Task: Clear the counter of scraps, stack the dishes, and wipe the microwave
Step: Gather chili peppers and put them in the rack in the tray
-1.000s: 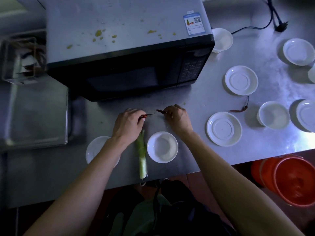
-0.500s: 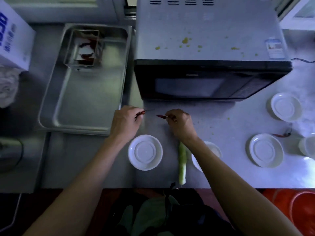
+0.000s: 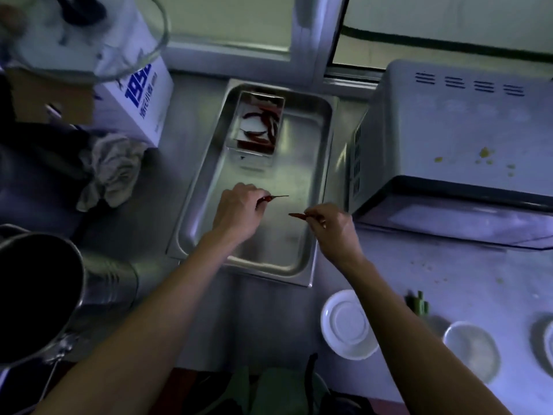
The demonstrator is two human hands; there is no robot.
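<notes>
My left hand (image 3: 238, 209) pinches a dried red chili (image 3: 273, 197) over the steel tray (image 3: 206, 187). My right hand (image 3: 332, 229) pinches a second red chili (image 3: 297, 216) at the tray's right rim. A small steel container (image 3: 259, 124) at the tray's far end holds several red chilies. The microwave (image 3: 454, 151) stands to the right, with yellow crumbs (image 3: 483, 152) on its top. A white saucer (image 3: 348, 323) and a white bowl (image 3: 471, 348) sit on the counter near the front edge, with a green leek end (image 3: 419, 304) between them.
A crumpled grey rag (image 3: 112, 170) lies left of the tray beside a white box with blue print (image 3: 140, 94). A large steel pot (image 3: 39, 292) stands at the front left. A glass bowl (image 3: 80, 34) is at top left. Small crumbs dot the counter (image 3: 434, 271) before the microwave.
Both hands carried their chilies left from in front of the microwave to above the steel tray. The view swung left, so the saucers on the right dropped out of sight.
</notes>
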